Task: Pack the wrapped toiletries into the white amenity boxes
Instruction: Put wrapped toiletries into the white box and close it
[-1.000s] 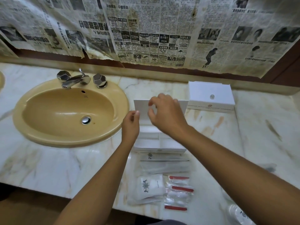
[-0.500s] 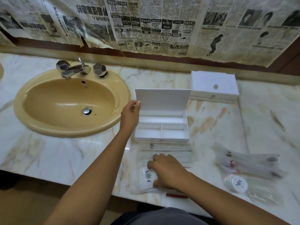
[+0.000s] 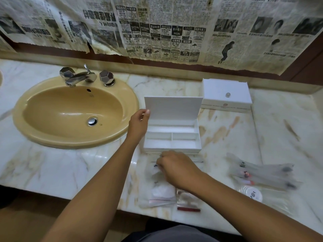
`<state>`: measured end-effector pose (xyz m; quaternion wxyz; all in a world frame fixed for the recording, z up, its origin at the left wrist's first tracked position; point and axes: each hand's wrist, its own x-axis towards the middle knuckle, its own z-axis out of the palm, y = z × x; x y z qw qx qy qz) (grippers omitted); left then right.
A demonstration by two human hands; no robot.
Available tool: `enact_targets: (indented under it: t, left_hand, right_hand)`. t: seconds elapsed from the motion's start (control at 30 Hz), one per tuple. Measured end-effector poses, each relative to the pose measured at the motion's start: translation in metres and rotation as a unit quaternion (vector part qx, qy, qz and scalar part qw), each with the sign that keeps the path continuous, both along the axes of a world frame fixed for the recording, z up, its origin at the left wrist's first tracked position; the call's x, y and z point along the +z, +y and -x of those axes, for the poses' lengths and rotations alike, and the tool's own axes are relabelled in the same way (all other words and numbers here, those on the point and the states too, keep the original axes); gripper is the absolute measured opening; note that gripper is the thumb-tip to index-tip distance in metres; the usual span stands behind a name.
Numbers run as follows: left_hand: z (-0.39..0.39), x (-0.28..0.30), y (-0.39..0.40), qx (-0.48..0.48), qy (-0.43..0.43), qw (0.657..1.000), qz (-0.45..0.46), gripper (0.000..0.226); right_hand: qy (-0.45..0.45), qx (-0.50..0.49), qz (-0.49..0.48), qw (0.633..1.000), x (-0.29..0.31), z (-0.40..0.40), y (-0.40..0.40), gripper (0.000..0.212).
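An open white amenity box [image 3: 172, 148] with empty compartments sits on the marble counter, its lid [image 3: 173, 109] standing up. My left hand [image 3: 139, 122] holds the lid's left edge, thumb on the front. In front of the box my right hand [image 3: 174, 169] has its fingers curled down onto a clear wrapped packet [image 3: 154, 169] with a dark logo. More wrapped packets [image 3: 162, 193] and red-edged sachets [image 3: 187, 204] lie nearer the counter edge. A second white box [image 3: 225, 91] stands shut at the back right.
A beige sink [image 3: 75, 112] with a chrome faucet [image 3: 78, 77] is on the left. Wrapped toothbrush-like packets [image 3: 262, 173] and a round white item [image 3: 253, 194] lie at the right. Newspaper covers the wall behind. The counter's front edge runs just below the packets.
My right hand left the lid, dropped to the packets in front of the box, and has now shifted up toward the packet nearest the box. The left hand keeps holding the lid.
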<state>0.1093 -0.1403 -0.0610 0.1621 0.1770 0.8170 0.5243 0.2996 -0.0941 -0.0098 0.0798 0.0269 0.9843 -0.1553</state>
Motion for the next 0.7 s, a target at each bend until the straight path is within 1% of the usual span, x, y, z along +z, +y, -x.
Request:
enact_targets:
  t: [0.17,0.27,0.33,0.43,0.53,0.7]
  left_hand:
    - [0.005,-0.004,-0.001,0.001,-0.022,1.0,-0.009,0.022]
    - [0.005,-0.002,-0.002,-0.006,-0.019,1.0,-0.009,0.023]
    - [0.005,0.001,-0.002,-0.011,-0.014,1.0,-0.005,0.023]
    - [0.005,0.004,-0.003,-0.016,-0.011,1.0,-0.004,0.02]
    - [0.006,0.003,-0.003,-0.017,-0.037,0.999,-0.007,0.022]
    - [0.006,0.003,-0.003,-0.008,-0.051,0.999,-0.004,0.021]
  right_hand:
    - [0.072,-0.072,-0.024,0.994,0.031,0.031,0.028,0.016]
    - [0.076,-0.115,-0.031,0.99,0.035,0.054,0.039,0.015]
    - [0.055,-0.118,-0.029,0.991,0.033,0.066,0.039,0.014]
    - [0.002,-0.089,-0.029,0.996,0.023,0.077,0.033,0.013]
    - [-0.038,-0.056,-0.032,0.997,0.012,0.083,0.028,0.016]
    - [-0.118,-0.053,-0.048,0.99,0.001,0.087,0.028,0.015]
